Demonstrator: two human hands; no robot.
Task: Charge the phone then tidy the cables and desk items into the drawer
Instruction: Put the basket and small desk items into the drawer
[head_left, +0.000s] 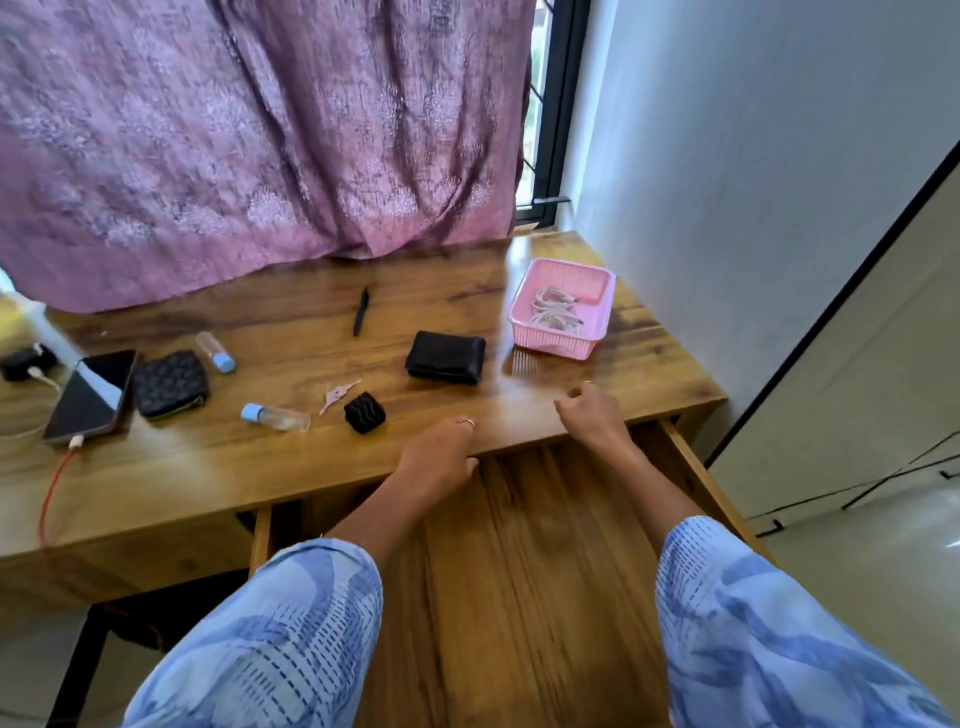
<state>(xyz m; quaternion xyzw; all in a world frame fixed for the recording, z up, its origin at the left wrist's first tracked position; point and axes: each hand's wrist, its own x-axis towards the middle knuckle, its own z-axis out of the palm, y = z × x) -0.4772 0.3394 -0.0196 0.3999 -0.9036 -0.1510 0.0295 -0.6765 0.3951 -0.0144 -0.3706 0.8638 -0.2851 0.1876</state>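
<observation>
The phone (91, 395) lies at the desk's left end with an orange cable (54, 483) plugged into its near end. A pink basket (597, 291) at the back right holds coiled white cables (553, 312). The drawer (519, 571) under the desk top is pulled out and its wooden bottom is bare where it shows. My left hand (441, 457) rests over the desk's front edge, thumb at the lip, holding nothing. My right hand (592, 415) lies on the desk top near the basket, fingers loosely curled and holding nothing.
On the wooden desk (311, 467) lie a black wallet (445, 357), a patterned pouch (169, 383), two small blue-capped bottles (215, 352) (275, 417), a black clip (364, 412), a pink clip (337, 396) and a black pen (360, 310). A black charger (26, 361) sits far left. A purple curtain (260, 130) hangs behind.
</observation>
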